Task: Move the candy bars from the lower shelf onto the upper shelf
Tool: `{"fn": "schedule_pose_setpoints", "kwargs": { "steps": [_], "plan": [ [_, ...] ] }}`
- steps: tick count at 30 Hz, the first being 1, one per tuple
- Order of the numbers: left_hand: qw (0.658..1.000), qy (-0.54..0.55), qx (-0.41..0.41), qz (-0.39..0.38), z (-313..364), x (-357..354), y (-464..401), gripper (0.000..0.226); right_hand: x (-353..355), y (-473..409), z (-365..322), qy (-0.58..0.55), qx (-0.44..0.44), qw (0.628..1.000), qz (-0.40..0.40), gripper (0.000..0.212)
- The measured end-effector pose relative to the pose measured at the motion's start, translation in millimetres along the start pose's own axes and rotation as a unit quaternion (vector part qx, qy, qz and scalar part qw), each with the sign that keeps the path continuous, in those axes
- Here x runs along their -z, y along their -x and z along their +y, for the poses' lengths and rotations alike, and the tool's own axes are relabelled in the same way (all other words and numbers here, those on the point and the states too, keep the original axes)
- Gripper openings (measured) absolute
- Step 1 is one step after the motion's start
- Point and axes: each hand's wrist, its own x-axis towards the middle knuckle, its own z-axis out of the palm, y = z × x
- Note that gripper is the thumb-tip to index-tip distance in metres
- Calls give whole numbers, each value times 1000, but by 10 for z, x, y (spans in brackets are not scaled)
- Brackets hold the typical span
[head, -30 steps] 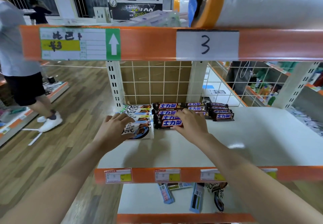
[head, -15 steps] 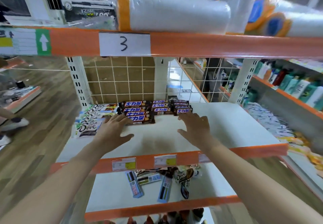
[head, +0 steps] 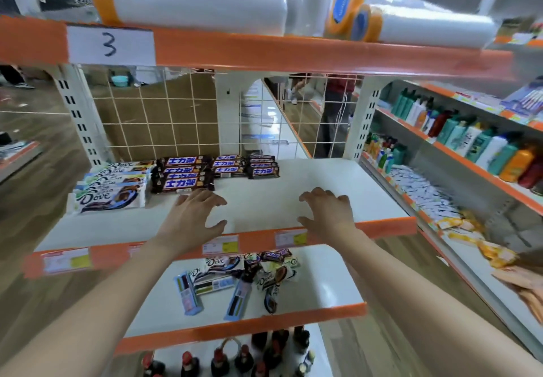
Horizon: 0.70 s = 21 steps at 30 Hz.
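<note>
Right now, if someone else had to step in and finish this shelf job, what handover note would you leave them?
Left hand: open, holds nothing, fingers spread above the upper shelf.
Right hand: open, holds nothing, above the same shelf nearer its front edge.
Done: white Dove bars stacked at the shelf's back left; dark-wrapped bars in rows beside them, with more dark bars to their right.
Left: a loose pile of candy bars lies on the lower shelf, Dove bars, pale blue bars and at least one dark one. Move them up beside the rows; the upper shelf's right part is bare.
</note>
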Motion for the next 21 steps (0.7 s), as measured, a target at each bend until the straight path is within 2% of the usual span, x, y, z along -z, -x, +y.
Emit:
{"fn": "schedule_pose_setpoints", "kwargs": {
  "steps": [6,10,14,17,21],
  "plan": [
    [1000,12,-7,-19,331,-80,58,51,-70,202,163,-12,0,1000,0,42],
    [999,17,-10,-27,499,-156,155,60,-218,403,140,-19,33,996,83,31],
    [998,4,-54,16,602,-246,293,50,-328,575,101,-13,58,991,120,27],
    [996,-4,-85,31,668,-336,448,41,-460,730,17,-25,67,993,98,34],
    [995,-1,-102,3,675,-481,703,36,-712,910,-124,-38,73,994,70,35]
  ]
}}
